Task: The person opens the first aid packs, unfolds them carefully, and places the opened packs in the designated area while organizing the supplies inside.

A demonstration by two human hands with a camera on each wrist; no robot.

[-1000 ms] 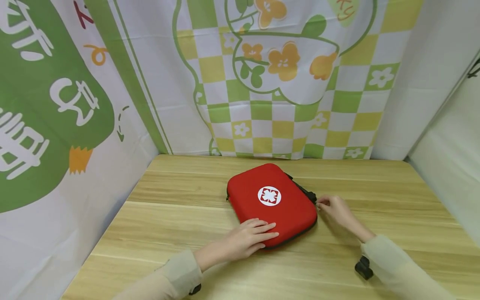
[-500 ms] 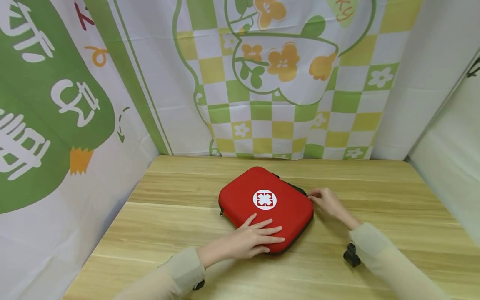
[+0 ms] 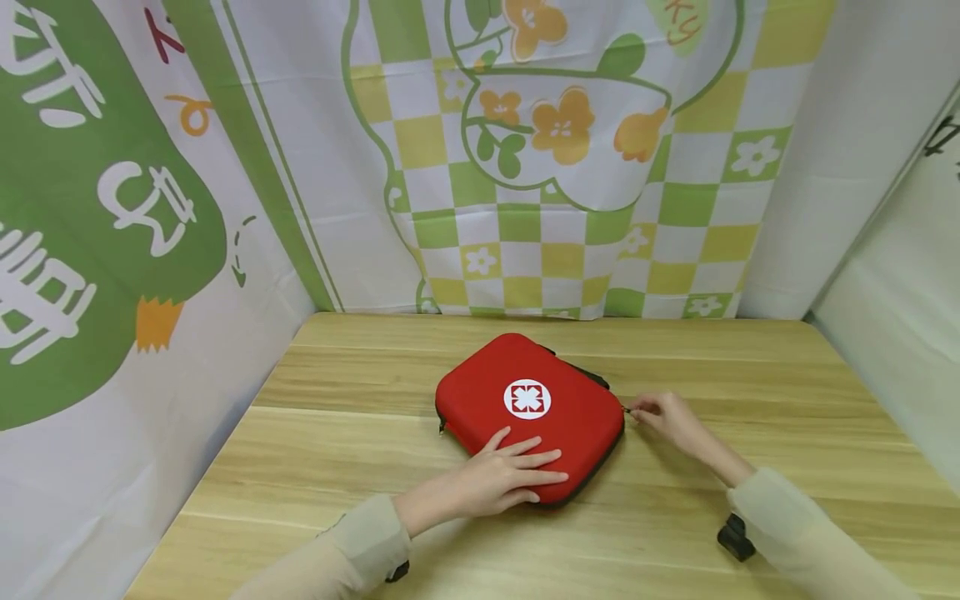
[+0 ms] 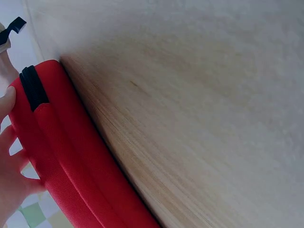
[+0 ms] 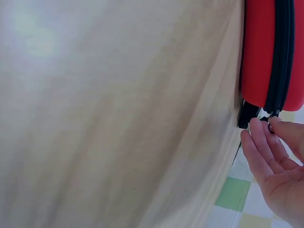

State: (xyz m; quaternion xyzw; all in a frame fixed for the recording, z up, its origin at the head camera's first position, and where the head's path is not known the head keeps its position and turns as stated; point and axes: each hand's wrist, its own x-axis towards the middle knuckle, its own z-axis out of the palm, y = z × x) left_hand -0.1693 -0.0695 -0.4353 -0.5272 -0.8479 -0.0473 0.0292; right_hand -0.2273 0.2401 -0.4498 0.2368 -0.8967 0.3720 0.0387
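A red zippered first-aid case (image 3: 487,387) with a white round emblem lies flat and slightly turned on the table. My left hand (image 3: 498,482) rests on its near part, fingers spread over the lid. At the case's right corner my right hand (image 3: 671,421) pinches a small zipper pull (image 3: 627,409) between thumb and fingers. In the right wrist view the black zipper (image 5: 280,57) runs along the case's side, and its pull is partly hidden by the fingertips. A black handle strap (image 3: 588,375) sits along the far right side. The left wrist view shows the zipper's end (image 4: 34,90) on the near side.
The wooden table (image 3: 337,467) extends on all sides of the case. Behind it hangs a checked, flowered cloth (image 3: 480,292), with a green and white cloth (image 3: 210,275) at the left. Each forearm wears a small black device; the right one (image 3: 735,537) shows clearly.
The case has turned and shifted slightly left. My left fingers have spread wider on the lid. My right hand first went left with the case, then back right, drawing the zipper pull outward.
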